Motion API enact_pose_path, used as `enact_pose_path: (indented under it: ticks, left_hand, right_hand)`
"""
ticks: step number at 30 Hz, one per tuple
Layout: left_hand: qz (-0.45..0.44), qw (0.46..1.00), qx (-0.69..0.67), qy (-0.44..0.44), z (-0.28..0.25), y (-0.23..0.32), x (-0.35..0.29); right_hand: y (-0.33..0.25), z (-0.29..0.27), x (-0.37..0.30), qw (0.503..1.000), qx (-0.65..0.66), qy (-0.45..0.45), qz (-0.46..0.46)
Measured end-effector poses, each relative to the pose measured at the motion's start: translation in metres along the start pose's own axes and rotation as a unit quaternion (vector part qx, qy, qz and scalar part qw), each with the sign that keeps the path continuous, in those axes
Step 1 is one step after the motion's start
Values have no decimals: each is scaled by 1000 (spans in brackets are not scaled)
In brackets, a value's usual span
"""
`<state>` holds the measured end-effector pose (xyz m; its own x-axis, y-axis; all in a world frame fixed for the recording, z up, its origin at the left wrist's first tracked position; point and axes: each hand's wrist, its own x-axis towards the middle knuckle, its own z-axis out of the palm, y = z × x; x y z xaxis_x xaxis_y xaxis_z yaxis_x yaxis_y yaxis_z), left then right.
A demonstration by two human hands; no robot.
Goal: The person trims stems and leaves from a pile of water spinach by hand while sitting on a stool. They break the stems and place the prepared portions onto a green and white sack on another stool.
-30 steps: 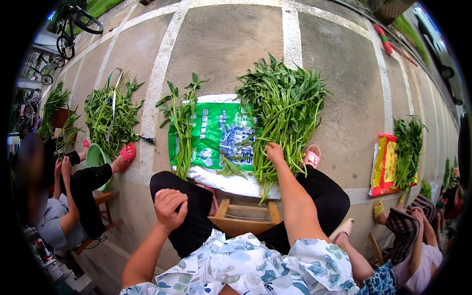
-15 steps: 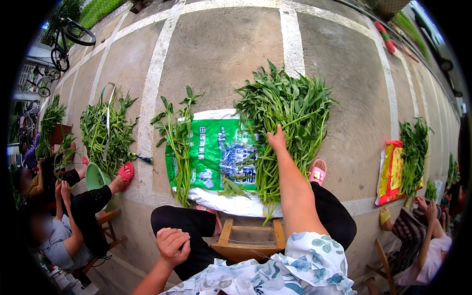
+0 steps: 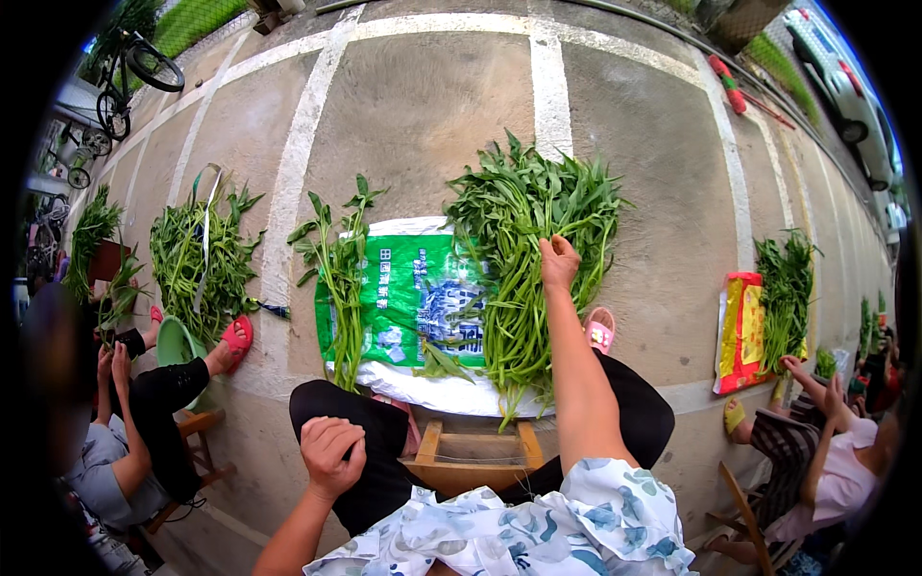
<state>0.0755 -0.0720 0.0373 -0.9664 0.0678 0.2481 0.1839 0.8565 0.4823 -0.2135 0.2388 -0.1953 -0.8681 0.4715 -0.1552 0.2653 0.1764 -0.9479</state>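
A big heap of water spinach (image 3: 523,317), long green stems with narrow leaves, lies on the right part of a flat green-and-white plastic sack (image 3: 399,331). My right hand (image 3: 559,261) is over the heap's upper stems, fingers curled together; what they grip, if anything, is hidden. A slimmer bunch of the same greens (image 3: 343,298) runs along the sack's left side. A loose leafy sprig (image 3: 444,363) lies near the sack's front edge. My left hand (image 3: 331,455) is a loose fist at my left knee, with nothing showing in it.
A low wooden stool (image 3: 475,459) stands in front of me. To the left are another pile of greens (image 3: 202,259), a green basin (image 3: 178,344) and a seated person (image 3: 120,442). At right, another person (image 3: 826,451) sits by a red-and-yellow sack (image 3: 741,331) with greens.
My right hand has drawn slightly back toward me over the heap, its fingers now more curled. My left hand remains at my knee. The whole view has shifted slightly.
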Motion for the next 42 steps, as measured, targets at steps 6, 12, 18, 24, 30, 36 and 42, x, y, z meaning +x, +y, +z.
enact_pose_path:
  ticks: [6, 12, 18, 24, 30, 36, 42]
  left_hand:
    - [-7, 1000, 11, 10, 8, 11, 8]
    - [-295, 804, -510, -84, 108, 16, 41]
    - [-436, 506, -734, -123, 120, 16, 59]
    - [-422, 598, -677, -77, 112, 20, 64]
    - [-365, 617, -683, -142, 98, 19, 61]
    - [-291, 689, -630, -209, 82, 29, 47]
    - [-174, 789, -493, -322, 96, 32, 15]
  right_hand:
    - [-88, -13, -121, 977, 212, -18, 5]
    - [-113, -41, -247, 971, 187, -150, 13]
    - [-103, -102, -322, 919, 17, -385, -81]
    - [-79, -121, -330, 851, -133, -486, -148]
    - [-71, -123, -316, 850, -146, -456, -219]
    - [-66, -132, -277, 931, -21, -363, -30]
    - [-112, -117, -260, 916, 189, -284, 211]
